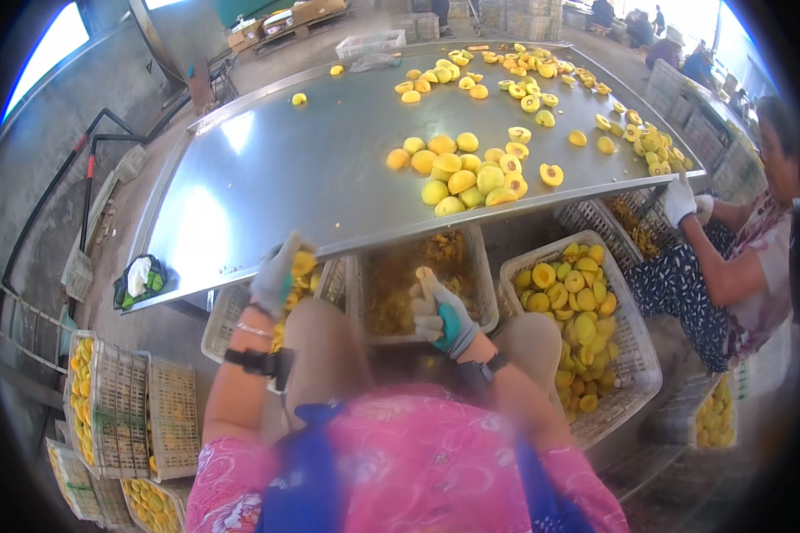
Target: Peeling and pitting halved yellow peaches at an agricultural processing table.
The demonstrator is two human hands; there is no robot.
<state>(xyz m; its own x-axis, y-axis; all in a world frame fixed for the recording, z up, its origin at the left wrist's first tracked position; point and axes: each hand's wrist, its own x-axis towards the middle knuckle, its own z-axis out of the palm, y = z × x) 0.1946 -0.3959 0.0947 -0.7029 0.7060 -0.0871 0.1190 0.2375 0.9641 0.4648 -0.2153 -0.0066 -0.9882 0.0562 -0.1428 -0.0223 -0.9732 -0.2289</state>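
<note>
My left hand (277, 276), in a grey and teal glove, is at the front edge of the metal table (293, 173), above a crate of yellow fruit (227, 326). Its fingers close around a yellow fruit piece (302, 264). My right hand (444, 316), gloved alike, is raised between my knees in front of a crate (487, 293) holding brownish wet scraps (393, 280). A small tan piece (425, 272) sticks out at its fingertips; I cannot tell what it is. Whole and halved peach-like fruit (467, 173) lie in a heap on the table.
At my right stands a crate (640, 373) full of fruit halves (580, 313). A gloved co-worker (740, 266) sits beyond it at the table. Stacked fruit crates (120, 406) stand at my left. A green and black bag with something white (139, 280) lies on the table's left corner.
</note>
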